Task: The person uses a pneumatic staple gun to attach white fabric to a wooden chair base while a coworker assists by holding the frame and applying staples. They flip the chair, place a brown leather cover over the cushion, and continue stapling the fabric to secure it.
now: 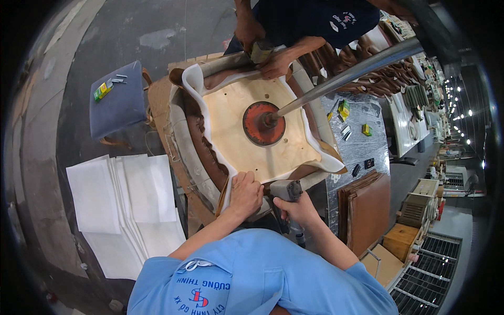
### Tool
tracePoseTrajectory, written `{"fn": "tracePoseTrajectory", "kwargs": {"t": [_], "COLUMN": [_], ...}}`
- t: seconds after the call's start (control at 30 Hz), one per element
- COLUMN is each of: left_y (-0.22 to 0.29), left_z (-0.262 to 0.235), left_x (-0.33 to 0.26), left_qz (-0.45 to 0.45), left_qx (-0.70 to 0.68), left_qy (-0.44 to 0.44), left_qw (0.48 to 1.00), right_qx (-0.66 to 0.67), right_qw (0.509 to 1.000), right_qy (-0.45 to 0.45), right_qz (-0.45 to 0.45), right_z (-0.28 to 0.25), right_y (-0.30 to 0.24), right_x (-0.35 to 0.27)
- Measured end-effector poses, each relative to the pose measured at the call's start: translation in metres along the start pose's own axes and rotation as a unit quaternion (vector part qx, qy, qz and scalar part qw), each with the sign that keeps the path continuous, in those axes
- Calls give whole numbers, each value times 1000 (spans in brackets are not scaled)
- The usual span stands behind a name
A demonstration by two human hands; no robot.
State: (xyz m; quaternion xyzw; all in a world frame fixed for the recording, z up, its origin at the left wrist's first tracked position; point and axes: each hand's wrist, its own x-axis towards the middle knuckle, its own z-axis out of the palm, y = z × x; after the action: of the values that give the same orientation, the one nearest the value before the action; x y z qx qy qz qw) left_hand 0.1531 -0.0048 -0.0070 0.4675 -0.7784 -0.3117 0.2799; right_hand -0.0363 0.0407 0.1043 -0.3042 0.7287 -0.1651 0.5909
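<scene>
Two people at one worktop [362, 142], one upturned seat base [252, 131] between them. Seat base: pale plywood panel, round red plate [260, 126] at centre, pressed from above by a metal pole [346, 76] slanting in from upper right. White foam liner [210, 152] and brown leather cover [197, 126] folded up around the panel edge.

Left hand [245, 193]: at the near edge of the seat base, grip pressed together, fingers curled over the folded cover and foam, pinching the fold against the panel rim. Right hand [296, 207]: just beside the left, grip wrapped fully around the handle of a grey staple gun [286, 190]. Gun head against the same near edge, touching or almost touching the fold; exact contact point hidden behind the gun body.

Far edge: co-worker in dark shirt, one hand [275, 65] flat on the cover, the other [248, 31] on a second staple gun [261, 52]; upper body cut off by the frame.

Left of the seat: blue padded stool [115, 105] carrying a small green-yellow box [102, 91] and staple strips. White sheets [123, 205] stacked on the floor below it. Right: brown panels [367, 210] leaning together, small staple boxes [344, 109] on the worktop. Background racks strongly bent by the lens, detail not legible.
</scene>
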Motion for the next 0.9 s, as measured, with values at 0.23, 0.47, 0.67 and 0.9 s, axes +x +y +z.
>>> {"fn": "tracePoseTrajectory", "kwargs": {"t": [0.23,0.47,0.67,0.9], "left_y": [0,1,3,5], "left_z": [-2,-6,-2,-18], "left_x": [2,5,4,13], "left_qz": [-17,-38,-38,0], "left_qx": [-2,-9,-4,72], "left_qy": [-18,-50,-44,-115], "left_qw": [1000,998,998,991], "right_qx": [-5,-53,-42,8], "right_qw": [1000,998,999,998], "right_qy": [9,28,26,42], "right_qz": [11,33,-16,-45], "right_z": [4,10,14,2], "right_y": [-11,-28,-32,3], "right_x": [7,11,10,-6]}}
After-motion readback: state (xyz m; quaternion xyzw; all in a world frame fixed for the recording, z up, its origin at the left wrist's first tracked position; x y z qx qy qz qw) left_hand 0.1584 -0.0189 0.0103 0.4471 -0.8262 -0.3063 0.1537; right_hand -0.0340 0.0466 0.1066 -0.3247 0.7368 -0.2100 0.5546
